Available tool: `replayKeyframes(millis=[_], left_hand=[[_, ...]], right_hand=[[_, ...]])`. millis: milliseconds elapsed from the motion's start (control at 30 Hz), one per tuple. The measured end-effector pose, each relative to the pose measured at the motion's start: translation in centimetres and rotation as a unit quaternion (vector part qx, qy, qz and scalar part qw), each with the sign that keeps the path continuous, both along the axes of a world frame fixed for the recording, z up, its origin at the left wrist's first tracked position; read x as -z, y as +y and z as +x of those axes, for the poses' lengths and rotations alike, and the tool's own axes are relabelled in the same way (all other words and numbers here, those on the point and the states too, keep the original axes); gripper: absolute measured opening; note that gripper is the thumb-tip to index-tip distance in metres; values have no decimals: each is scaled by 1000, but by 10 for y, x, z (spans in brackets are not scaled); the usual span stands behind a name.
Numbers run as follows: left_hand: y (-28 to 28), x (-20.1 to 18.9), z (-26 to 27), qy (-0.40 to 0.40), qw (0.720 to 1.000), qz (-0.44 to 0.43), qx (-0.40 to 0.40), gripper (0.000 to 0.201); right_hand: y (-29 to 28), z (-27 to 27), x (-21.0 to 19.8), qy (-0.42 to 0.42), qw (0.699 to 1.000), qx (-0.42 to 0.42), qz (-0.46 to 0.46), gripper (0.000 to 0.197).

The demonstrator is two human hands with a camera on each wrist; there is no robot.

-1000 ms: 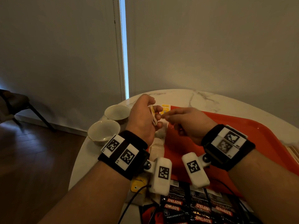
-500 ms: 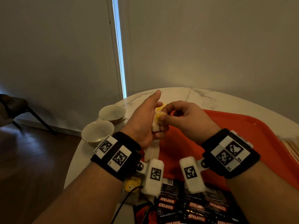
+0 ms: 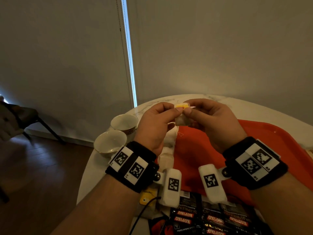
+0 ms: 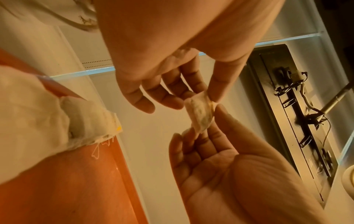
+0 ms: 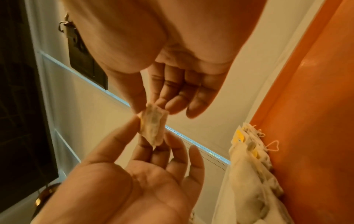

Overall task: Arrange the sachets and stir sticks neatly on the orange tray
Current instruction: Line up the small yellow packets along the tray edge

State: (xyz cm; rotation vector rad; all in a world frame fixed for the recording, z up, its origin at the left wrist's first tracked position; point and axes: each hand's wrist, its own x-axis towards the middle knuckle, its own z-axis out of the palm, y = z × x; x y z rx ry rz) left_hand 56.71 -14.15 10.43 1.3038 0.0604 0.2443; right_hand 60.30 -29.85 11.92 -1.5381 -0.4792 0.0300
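Spanning the marble table [image 3: 264, 106], the orange tray [image 3: 254, 146] lay under both raised hands, a row of white tea bags [image 3: 169, 146] along its left edge and dark Kopiko sachets [image 3: 210, 219] at its near end. Two bowls [image 3: 110, 143] stood left. The left hand [image 3: 155, 126] and right hand [image 3: 215, 122] each pinched one tea bag [image 4: 200, 113] between them above the tray.

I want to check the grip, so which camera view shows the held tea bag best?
The left wrist view: the tea bag shows whole, pinched between the right hand and left hand. The right wrist view shows it almost as well, slightly blurred. In the head view, the fingers hide most of it.
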Motion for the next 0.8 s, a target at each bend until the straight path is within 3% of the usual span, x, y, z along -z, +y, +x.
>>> replayKeyframes(millis=[100,233,367,533,800], left_hand=[[1,-1,0,20,1000,-10,-16,23],[1,-2,1,49,997,-43,-48,9],[5,-8,-1,93,985,-101,-101,8],[8,-11,-2,118,982,-78,-128,21],[7,-15,-6,148,982,-49,-110,5]], right_hand=[[0,1,-3,32,999,-5,-22,26],[5,1,-3,103,994,9,-14,25],[6,-3,7,202,974,-29,-101,17],[15,-5,21,215,955,-45,-198,13],[30,1,25,218,934,-49,-281,13]])
